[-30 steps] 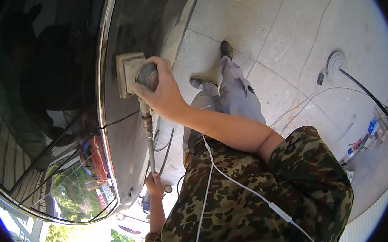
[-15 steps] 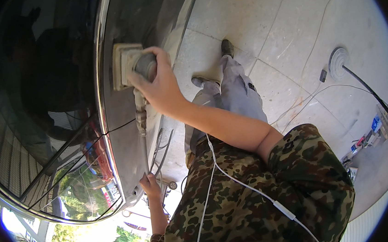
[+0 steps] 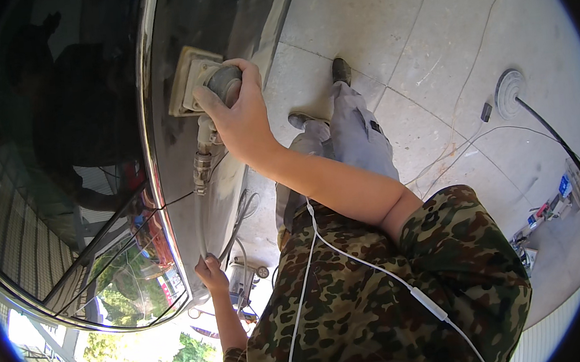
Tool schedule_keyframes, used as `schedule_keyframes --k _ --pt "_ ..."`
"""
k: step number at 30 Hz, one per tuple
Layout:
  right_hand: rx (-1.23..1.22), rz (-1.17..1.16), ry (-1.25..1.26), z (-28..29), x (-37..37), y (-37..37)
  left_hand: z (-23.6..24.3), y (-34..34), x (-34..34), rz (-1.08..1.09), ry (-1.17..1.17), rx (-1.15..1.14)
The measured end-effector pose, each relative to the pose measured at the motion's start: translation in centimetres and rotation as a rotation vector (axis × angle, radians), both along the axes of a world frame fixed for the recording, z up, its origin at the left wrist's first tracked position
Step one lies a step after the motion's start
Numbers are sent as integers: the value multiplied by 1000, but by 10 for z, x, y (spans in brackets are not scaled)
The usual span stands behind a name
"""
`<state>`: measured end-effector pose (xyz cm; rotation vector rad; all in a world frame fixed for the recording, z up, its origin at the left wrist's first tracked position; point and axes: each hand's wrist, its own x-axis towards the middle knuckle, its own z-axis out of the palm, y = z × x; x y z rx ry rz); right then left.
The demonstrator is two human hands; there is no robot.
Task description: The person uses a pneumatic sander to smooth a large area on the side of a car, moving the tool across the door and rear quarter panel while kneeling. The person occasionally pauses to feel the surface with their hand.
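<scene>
Fingers wrapped over its round dark top, my right hand (image 3: 245, 126) grips a dusty square-pad air sander (image 3: 188, 83). The sander's pad lies against the dark car door panel (image 3: 234, 13), just below the bright window trim (image 3: 147, 97). Dull grey, dusty patches show on that panel. From the sander's metal fitting a pale air hose (image 3: 200, 223) runs back toward my body. My left hand (image 3: 212, 274) is closed around this hose, low beside the car. The right palm hides part of the sander.
Dark car windows (image 3: 79, 130) reflect the surroundings on the left. On the concrete floor (image 3: 441, 16) stands a round-based stand (image 3: 508, 89), with thin cables nearby. Loose hose loops (image 3: 244, 206) hang by the car. A white cable (image 3: 367, 274) lies across my camouflage shirt.
The sander has shifted slightly up and right along the panel and turned clockwise. My left hand has moved a little to the left with the hose.
</scene>
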<state>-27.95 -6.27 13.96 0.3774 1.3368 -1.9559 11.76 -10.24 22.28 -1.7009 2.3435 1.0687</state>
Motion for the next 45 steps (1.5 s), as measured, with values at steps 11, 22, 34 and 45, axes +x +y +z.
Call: schedule_keyframes --k 11,22,34,45 --pt "-24 -17 -91 6 -21 5 13 -4 -27 10 -13 5" --pt "-26 -50 -170 9 -35 7 18 -5 -41 57 -8 5" --pt "-88 -61 -254 9 -28 6 24 -2 -38 60 22 -14" --pt "-9 -28 -169 5 -18 1 15 9 -33 115 21 37"
